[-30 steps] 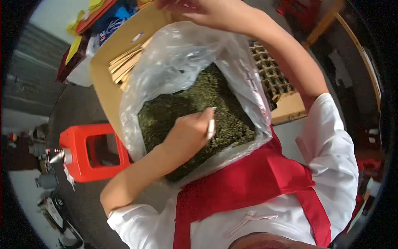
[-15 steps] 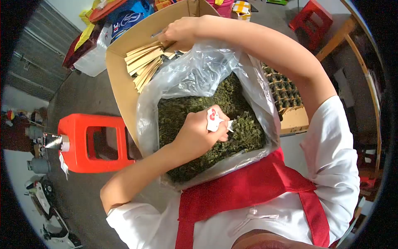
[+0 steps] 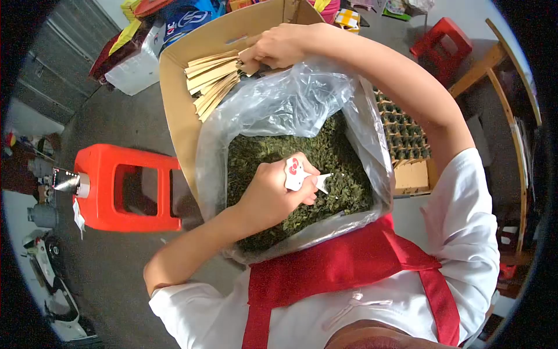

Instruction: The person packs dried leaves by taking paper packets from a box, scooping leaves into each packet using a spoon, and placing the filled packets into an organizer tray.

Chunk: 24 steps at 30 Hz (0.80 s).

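Observation:
A cardboard box (image 3: 181,125) in front of me holds a clear plastic bag (image 3: 212,136) full of dried green leaves (image 3: 349,200). Over the leaves, my left hand (image 3: 276,192) is closed around a small white utensil (image 3: 323,184) with a flared tip and a cat-head-shaped handle end bearing a red bow. The tip is at the leaves. At the far side of the box, my right hand (image 3: 279,46) has its fingers bent at the end of a fanned stack of tan paper packets (image 3: 212,78). A packet seems pinched in it; the fingertips are partly hidden.
Rows of small tan pockets with dark contents (image 3: 402,131) stand right of the box, by a shallow cardboard tray (image 3: 414,177). A red stool (image 3: 87,189) is at left with a phone-like device (image 3: 67,181) clipped on. Another red stool (image 3: 444,46) stands back right.
The view has shifted slightly, so the box appears a little further right. The white utensil's tip shows more clearly. My right hand stays by the paper packets.

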Available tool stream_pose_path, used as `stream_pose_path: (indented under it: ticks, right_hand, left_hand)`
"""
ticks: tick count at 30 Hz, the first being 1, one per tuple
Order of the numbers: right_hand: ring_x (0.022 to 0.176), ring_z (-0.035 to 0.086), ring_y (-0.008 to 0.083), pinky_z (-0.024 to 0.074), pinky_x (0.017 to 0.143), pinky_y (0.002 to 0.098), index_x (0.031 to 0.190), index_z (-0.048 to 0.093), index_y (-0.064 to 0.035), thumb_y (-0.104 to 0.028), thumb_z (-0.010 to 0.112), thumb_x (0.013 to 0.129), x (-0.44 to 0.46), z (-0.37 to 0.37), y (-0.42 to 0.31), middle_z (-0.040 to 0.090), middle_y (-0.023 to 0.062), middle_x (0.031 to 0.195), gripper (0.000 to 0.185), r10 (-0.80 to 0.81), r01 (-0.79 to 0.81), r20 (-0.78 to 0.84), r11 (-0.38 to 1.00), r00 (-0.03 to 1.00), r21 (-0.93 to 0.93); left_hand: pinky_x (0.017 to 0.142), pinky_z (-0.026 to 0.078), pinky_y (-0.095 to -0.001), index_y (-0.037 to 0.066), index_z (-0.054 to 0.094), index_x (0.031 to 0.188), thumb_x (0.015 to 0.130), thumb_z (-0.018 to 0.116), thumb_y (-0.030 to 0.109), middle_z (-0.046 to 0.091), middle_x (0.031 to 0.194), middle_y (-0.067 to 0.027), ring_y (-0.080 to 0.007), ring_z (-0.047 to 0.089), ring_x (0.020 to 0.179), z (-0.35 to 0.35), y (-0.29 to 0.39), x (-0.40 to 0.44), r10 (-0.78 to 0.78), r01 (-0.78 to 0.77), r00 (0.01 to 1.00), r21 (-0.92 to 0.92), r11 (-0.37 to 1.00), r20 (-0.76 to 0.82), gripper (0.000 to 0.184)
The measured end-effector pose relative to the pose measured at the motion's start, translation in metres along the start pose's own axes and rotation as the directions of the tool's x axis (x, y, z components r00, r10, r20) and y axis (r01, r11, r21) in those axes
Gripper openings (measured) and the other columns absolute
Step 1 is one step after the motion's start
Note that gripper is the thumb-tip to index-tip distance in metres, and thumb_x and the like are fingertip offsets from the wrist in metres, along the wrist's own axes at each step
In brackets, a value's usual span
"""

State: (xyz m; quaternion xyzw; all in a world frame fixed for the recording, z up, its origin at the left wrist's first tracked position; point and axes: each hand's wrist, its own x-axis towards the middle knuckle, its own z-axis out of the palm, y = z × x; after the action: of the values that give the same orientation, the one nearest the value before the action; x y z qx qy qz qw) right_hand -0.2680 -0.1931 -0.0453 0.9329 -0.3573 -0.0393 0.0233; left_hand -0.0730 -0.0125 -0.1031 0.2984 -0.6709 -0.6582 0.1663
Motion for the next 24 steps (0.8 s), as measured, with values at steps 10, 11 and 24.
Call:
stream_pose_path:
  ticks: [10, 11, 24]
  right_hand:
    - [0.087, 0.065, 0.0386, 0.0510, 0.076, 0.0473, 0.091, 0.065, -0.0031, -0.014, 0.057, 0.083, -0.012, -0.013, 0.014, 0.066, 0.0168, 0.089, 0.016, 0.190, -0.187, 0.044, 0.980, 0.981, -0.072]
    - [0.088, 0.065, 0.0385, 0.0510, 0.077, 0.0471, 0.091, 0.065, -0.0026, -0.014, 0.058, 0.082, -0.014, -0.015, 0.014, 0.066, 0.0172, 0.091, 0.017, 0.208, -0.202, 0.072, 0.975, 0.975, -0.089]
    - [0.088, 0.063, 0.0297, 0.0515, 0.077, 0.0356, 0.089, 0.059, 0.0024, -0.003, 0.057, 0.082, -0.079, -0.075, 0.028, 0.062, 0.0147, 0.094, 0.009, 0.065, 0.059, -0.550, 0.977, 0.833, 0.205]
  left_hand:
    - [0.071, 0.061, -0.0311, -0.006, 0.058, 0.101, 0.095, 0.053, 0.002, 0.069, 0.086, -0.0150, -0.0179, 0.070, 0.077, 0.001, 0.002, -0.001, 0.002, -0.002, 0.999, 0.009, 1.000, 0.035, 0.011]
    - [0.070, 0.061, -0.0313, -0.006, 0.058, 0.101, 0.095, 0.053, 0.002, 0.068, 0.087, -0.0153, -0.0183, 0.070, 0.077, 0.002, 0.000, 0.000, -0.002, 0.003, 0.999, -0.009, 1.000, 0.044, 0.011]
    - [0.068, 0.061, -0.0329, -0.006, 0.057, 0.104, 0.096, 0.054, 0.009, 0.068, 0.088, -0.0199, -0.0217, 0.070, 0.076, -0.014, 0.009, -0.017, 0.011, -0.016, 0.994, -0.050, 0.999, -0.109, 0.017]
